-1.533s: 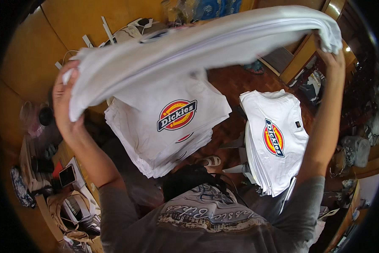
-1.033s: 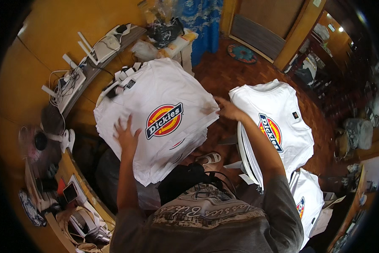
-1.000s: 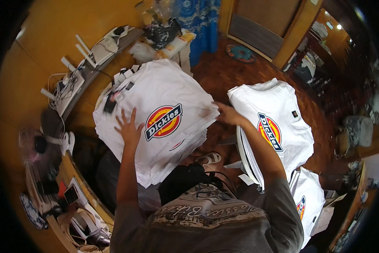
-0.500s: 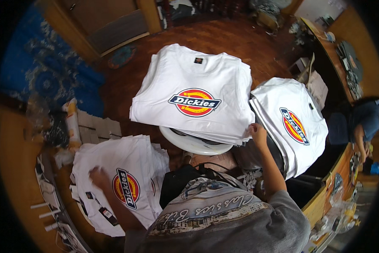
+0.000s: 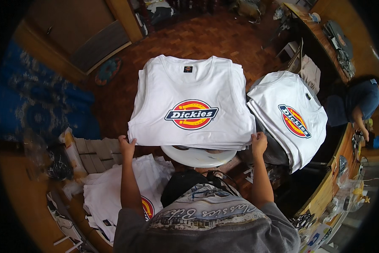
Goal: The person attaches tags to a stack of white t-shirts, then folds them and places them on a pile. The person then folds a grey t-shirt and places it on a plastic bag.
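Note:
In front of me a stack of white sleeveless shirts [image 5: 189, 90] lies on a round white stool [image 5: 200, 158], its top shirt showing a red, yellow and dark blue printed emblem. My left hand [image 5: 126, 144] pinches the near left corner of the top white shirt. At the near right corner, my right hand [image 5: 259, 142] grips the same shirt's edge between thumb and fingers. The shirt lies flat and fairly square between them. Beneath my left forearm, a second pile of white shirts [image 5: 113, 194] is partly hidden.
Close on the right stands another stack of white shirts [image 5: 288, 116], draped over a dark support. A person [image 5: 362, 105] is at the far right beside a wooden bench [image 5: 339, 162]. Grey-white bundles [image 5: 99, 154] and plastic bags lie at the left, near a blue curtain [image 5: 42, 92].
My left hand has moved from the left pile up to the middle stack's near left corner and taken hold there. The top shirt now lies straighter. My right hand stays at the right corner.

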The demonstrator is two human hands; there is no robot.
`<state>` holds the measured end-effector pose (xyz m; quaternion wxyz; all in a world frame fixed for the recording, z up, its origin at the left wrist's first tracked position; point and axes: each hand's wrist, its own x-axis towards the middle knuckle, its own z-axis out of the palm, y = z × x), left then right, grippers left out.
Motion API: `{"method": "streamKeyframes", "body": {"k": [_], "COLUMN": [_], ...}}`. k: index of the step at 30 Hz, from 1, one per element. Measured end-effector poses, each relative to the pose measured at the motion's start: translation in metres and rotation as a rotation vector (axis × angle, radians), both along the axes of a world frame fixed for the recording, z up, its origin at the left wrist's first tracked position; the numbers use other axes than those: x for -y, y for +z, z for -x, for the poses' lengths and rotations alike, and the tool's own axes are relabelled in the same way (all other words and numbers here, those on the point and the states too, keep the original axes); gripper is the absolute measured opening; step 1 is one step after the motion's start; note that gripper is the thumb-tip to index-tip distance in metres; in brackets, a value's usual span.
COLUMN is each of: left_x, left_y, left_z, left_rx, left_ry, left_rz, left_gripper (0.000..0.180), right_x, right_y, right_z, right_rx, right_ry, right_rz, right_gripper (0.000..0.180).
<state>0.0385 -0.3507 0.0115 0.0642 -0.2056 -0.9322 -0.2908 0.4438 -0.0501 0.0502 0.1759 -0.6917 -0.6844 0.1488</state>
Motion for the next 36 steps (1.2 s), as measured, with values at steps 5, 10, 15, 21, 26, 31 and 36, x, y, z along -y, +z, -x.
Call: {"method": "streamKeyframes", "body": {"k": [5,10,15,21,26,31,36], "left_x": [0.006,0.006,0.038,0.010,0.011,0.045,0.036], "left_y": [0.034,0.097,0.025,-0.011,-0.011,0.058,0.192], "left_z": [0.012,0.012,0.028,-0.012,-0.013,0.010,0.031], "left_rx": [0.768,0.838,0.775,0.924,1.093,0.884,0.499], "left_ry": [0.083,0.072,0.084,0.147,0.290,0.195,0.063], "left_rz": [-0.266,-0.361,-0.313,-0.283,-0.459,-0.399,-0.172], "left_gripper": [0.021,0.010,0.011,0.042,0.040,0.042,0.059], "right_x": [-0.005,0.013,0.033,0.052,0.053,0.052,0.047], "right_y": [0.021,0.090,0.039,0.077,0.139,0.187,0.222], "right_z": [-0.013,-0.023,-0.060,-0.031,-0.039,-0.057,-0.091], "right_rx": [-0.408,-0.749,-0.873,-1.011,-1.044,-0.852,-1.073], "right_ry": [0.020,-0.061,-0.088,-0.023,0.205,0.456,0.702], "right_rz": [0.133,0.305,0.537,0.673,0.829,0.810,0.451], "right_gripper": [0.013,0.011,0.013,0.031,0.025,0.009,0.007]}}
